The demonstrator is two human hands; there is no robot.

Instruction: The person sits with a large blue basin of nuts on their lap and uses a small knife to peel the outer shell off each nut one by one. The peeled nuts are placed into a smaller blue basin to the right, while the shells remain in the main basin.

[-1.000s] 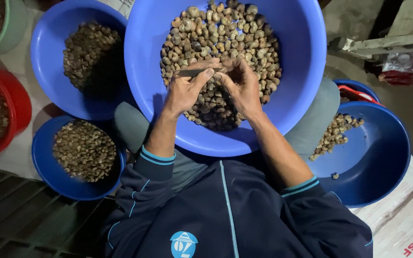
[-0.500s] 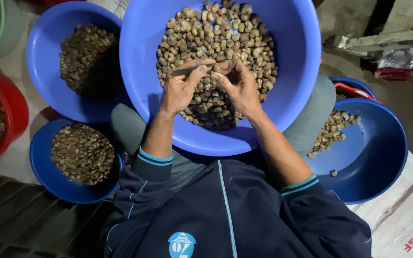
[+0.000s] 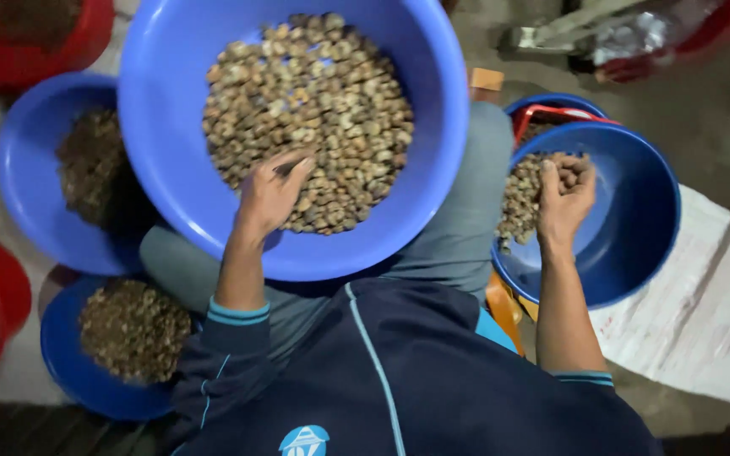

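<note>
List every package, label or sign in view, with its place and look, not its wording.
Woven sack: flat on the floor at right, beside the blue basin under the right hand; white, red print along its edge.
Jacket emblem: bottom centre, small, light blue and white.

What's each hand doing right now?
Left hand: over the big blue basin, pinching a thin tool.
Right hand: over the right blue bowl, fingers curled.

Nut-filled basin (image 3: 171,127) sits on the lap, smaller bowl (image 3: 644,219) to its right.

Red basin (image 3: 40,34) edge-cropped (contents blurred)
</note>
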